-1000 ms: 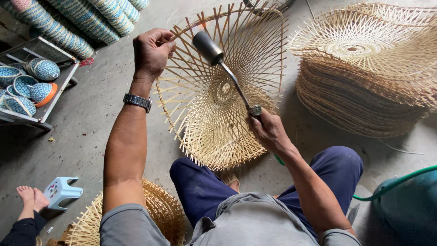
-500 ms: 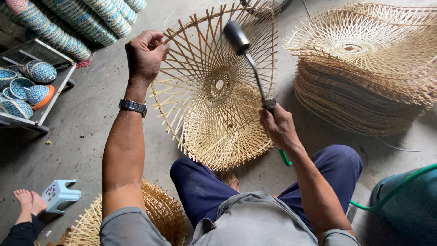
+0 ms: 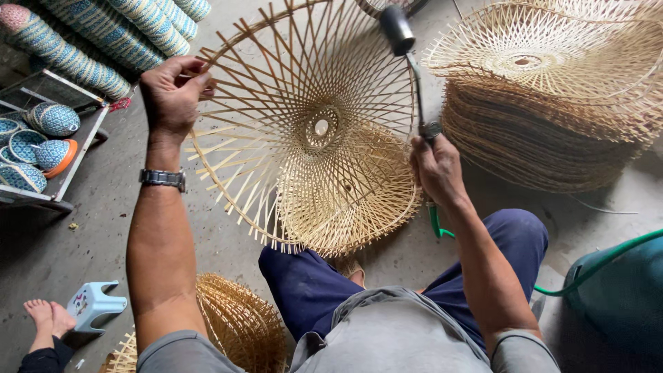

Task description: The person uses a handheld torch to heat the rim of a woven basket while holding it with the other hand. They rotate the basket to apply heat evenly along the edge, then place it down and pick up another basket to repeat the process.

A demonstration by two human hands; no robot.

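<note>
Pale conical woven bamboo frame (image 3: 304,138) tilting mouth-up toward camera, left hand (image 3: 171,93) pinching its rim, right hand (image 3: 436,169) fisting upright black-nozzled metal torch (image 3: 407,55).

The bamboo frame (image 3: 311,131) I hold is pale straw, its splints crossing in a radiating lattice. The torch (image 3: 407,62) has a black head and a green hose (image 3: 594,266). My trousers (image 3: 311,290) are navy, my watch (image 3: 163,178) silver. The rolled mats (image 3: 83,41) and bowls (image 3: 52,119) show blue-and-cream weave.
</note>
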